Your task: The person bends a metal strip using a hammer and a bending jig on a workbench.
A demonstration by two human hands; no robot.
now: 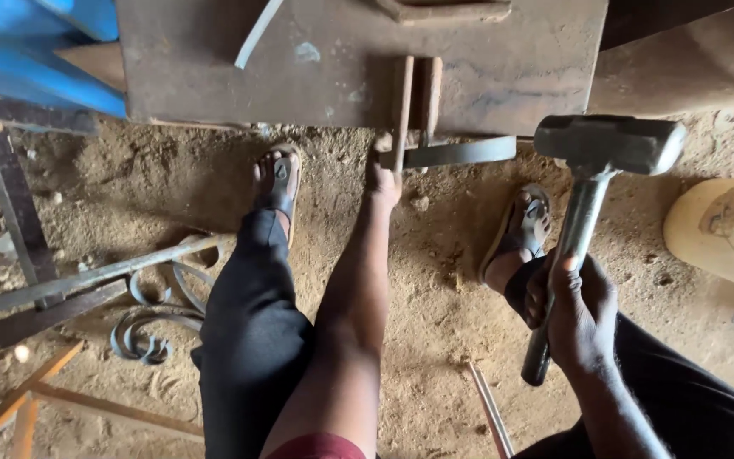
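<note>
Right hand point(578, 310) is wrapped tight round a heavy grey sledgehammer point(592, 191); left hand point(381, 183) grips a curved flat steel strip point(456, 153) at the rusty counter point(214, 76).

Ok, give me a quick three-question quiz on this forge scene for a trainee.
1. True or false: the right hand grips the hammer by its handle.
2. What does the left hand hold: A) a flat metal strip, B) a wooden stick, C) nothing?
3. What ground lies under the sandals?

Key
1. True; the head is raised, clear of the strip.
2. A; the strip sits in a slot at the edge of the steel block.
3. Sandy dirt.
</note>
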